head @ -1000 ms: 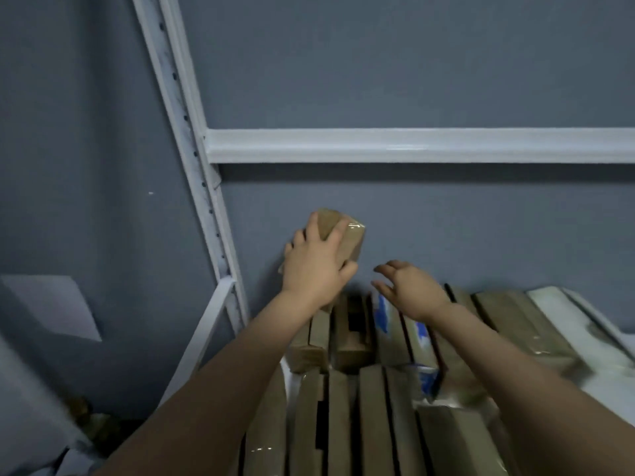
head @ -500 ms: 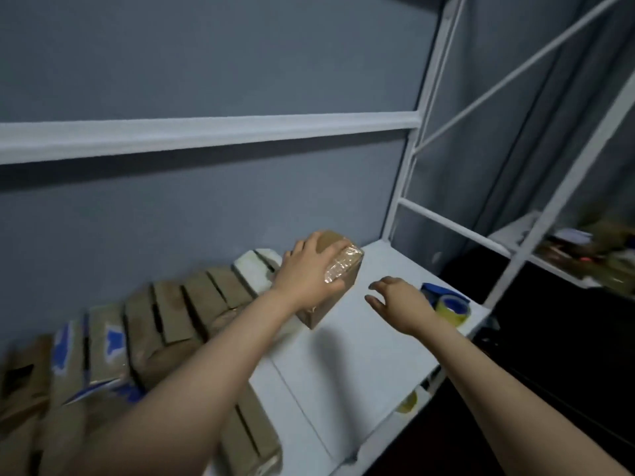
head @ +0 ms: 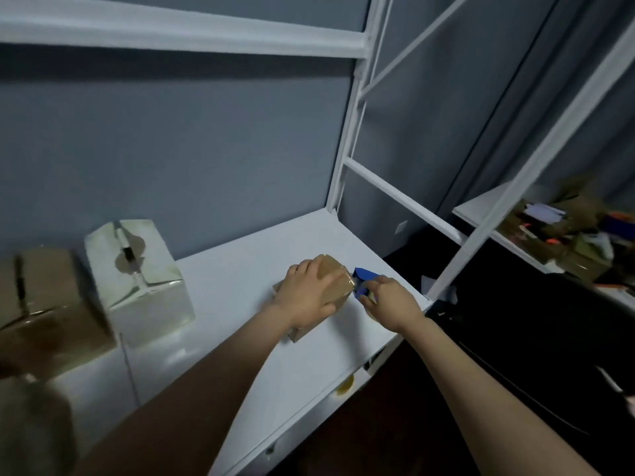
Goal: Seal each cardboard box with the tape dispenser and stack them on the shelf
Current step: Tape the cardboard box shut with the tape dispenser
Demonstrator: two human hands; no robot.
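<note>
Three cardboard boxes were on the near shelf (head: pixel 240 269): the small box (head: pixel 340 286), the pale box (head: pixel 141 280) and the brown box (head: pixel 48 310). There was one blue tape dispenser (head: pixel 364 274), and two hands, the left hand (head: pixel 309 297) and the right hand (head: pixel 388 300). Shelves numbered two, counting the far shelf (head: pixel 481 209) at right

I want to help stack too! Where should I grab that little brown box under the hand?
Probably from above, across its top. The little brown box sits on the white shelf, and the left hand spans it, thumb on the near side. Its right end is crowded by the blue tape dispenser and right hand.
</note>
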